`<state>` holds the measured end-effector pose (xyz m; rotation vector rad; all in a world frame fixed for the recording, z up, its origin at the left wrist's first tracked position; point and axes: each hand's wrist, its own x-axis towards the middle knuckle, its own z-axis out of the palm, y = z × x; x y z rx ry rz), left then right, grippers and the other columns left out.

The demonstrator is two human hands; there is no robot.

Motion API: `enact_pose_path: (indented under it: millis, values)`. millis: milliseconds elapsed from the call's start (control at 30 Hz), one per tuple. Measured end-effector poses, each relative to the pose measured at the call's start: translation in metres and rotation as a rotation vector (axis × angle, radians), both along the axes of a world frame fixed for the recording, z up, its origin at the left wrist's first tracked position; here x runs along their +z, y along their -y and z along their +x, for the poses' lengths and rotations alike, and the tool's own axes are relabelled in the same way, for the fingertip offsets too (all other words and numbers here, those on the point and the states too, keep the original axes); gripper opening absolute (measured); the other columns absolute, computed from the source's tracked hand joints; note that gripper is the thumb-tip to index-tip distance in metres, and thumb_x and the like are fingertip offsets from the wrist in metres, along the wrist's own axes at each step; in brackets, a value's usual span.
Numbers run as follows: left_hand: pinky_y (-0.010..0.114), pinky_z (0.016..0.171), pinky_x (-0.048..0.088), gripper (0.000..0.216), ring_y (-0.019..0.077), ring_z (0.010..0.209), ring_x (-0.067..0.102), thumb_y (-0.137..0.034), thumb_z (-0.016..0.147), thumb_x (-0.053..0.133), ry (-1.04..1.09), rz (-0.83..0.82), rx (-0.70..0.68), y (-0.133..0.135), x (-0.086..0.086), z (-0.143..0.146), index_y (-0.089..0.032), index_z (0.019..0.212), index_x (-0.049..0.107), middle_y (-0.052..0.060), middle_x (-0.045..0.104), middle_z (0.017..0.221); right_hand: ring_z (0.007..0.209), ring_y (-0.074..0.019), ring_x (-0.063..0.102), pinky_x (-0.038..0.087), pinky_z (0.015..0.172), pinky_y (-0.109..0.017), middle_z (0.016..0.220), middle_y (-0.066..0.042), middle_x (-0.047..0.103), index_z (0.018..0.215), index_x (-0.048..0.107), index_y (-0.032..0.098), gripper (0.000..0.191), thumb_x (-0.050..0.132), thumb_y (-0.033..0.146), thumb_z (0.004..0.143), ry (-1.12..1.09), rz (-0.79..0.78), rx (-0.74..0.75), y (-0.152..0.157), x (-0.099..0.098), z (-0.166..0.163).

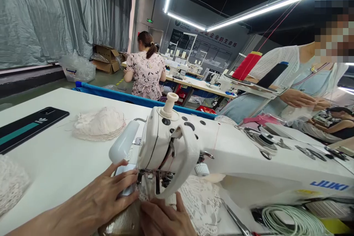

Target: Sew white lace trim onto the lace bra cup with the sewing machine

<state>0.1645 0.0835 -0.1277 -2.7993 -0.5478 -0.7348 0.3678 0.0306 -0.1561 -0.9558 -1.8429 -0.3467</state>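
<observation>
A white JUKI sewing machine (221, 155) fills the middle of the view. My left hand (107, 195) lies flat on the table at the machine's left, fingers stretched toward the presser foot (151, 182). My right hand (163, 219) sits just below the needle area, fingers pressed down on white lace fabric (201, 202) that runs under the machine head. What the right fingers pinch is partly hidden by the machine.
A pile of white lace pieces (98, 123) and a dark phone (24, 127) lie on the white table (55, 162) to the left. Scissors (238, 221) and a coiled cord (290, 221) sit at the lower right. A person in white stands at right; another sits at a far table.
</observation>
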Motion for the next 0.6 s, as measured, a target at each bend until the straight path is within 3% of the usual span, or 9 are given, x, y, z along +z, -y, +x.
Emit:
enact_pose_path:
  millis: [67, 167, 233, 333, 433, 600]
  values:
    - [0.047, 0.109, 0.034, 0.029, 0.02, 0.106, 0.058, -0.013, 0.082, 0.067, 0.034, 0.006, 0.004, 0.0, 0.001, 0.001, -0.024, 0.108, 0.06, 0.004, 0.064, 0.105, 0.044, -0.0123, 0.056, 0.045, 0.067, -0.029, 0.056, 0.002, 0.063, 0.08, 0.061, 0.021, 0.027, 0.039, 0.018, 0.094, -0.017, 0.027, -0.03, -0.002, -0.011, 0.0]
    - [0.045, 0.109, 0.034, 0.026, 0.0196, 0.104, 0.058, -0.014, 0.083, 0.067, 0.013, 0.0, 0.011, 0.0, 0.009, 0.001, -0.025, 0.106, 0.061, 0.004, 0.063, 0.104, 0.052, -0.014, 0.059, 0.046, 0.07, -0.031, 0.062, 0.001, 0.066, 0.087, 0.064, 0.022, 0.018, 0.047, 0.018, 0.091, 0.138, -0.041, 0.01, -0.002, -0.023, 0.005]
    - [0.044, 0.109, 0.034, 0.026, 0.0191, 0.102, 0.059, -0.013, 0.084, 0.065, 0.001, 0.007, -0.005, 0.0, 0.015, 0.001, -0.024, 0.107, 0.06, 0.004, 0.063, 0.103, 0.054, -0.0141, 0.058, 0.045, 0.072, -0.031, 0.066, 0.001, 0.067, 0.086, 0.064, 0.022, 0.019, 0.047, 0.017, 0.092, 0.168, 0.018, 0.024, -0.003, -0.024, 0.006]
    - [0.043, 0.109, 0.033, 0.028, 0.0169, 0.097, 0.06, -0.008, 0.083, 0.064, 0.036, 0.023, -0.013, -0.001, 0.019, 0.0, -0.022, 0.107, 0.06, 0.003, 0.064, 0.099, 0.054, -0.0131, 0.057, 0.041, 0.074, -0.032, 0.07, 0.002, 0.07, 0.08, 0.062, 0.021, 0.031, 0.038, 0.016, 0.097, 0.109, 0.133, 0.025, -0.007, -0.016, 0.004]
    - [0.042, 0.109, 0.033, 0.023, 0.0162, 0.095, 0.06, -0.009, 0.084, 0.063, 0.087, 0.054, -0.009, -0.002, 0.01, 0.001, -0.021, 0.103, 0.061, 0.002, 0.064, 0.096, 0.06, -0.0145, 0.06, 0.039, 0.075, -0.032, 0.075, -0.001, 0.072, 0.079, 0.063, 0.02, 0.043, 0.027, 0.024, 0.101, 0.155, 0.152, 0.047, -0.011, -0.003, 0.006]
    - [0.04, 0.105, 0.037, 0.018, 0.0157, 0.093, 0.061, -0.009, 0.091, 0.05, 0.187, 0.069, -0.004, -0.003, -0.005, 0.003, -0.021, 0.101, 0.06, 0.002, 0.066, 0.091, 0.074, -0.0212, 0.064, 0.041, 0.076, -0.037, 0.09, -0.009, 0.072, 0.101, 0.063, 0.013, 0.051, 0.025, 0.047, 0.1, 0.345, 0.033, 0.049, -0.013, 0.011, 0.017]
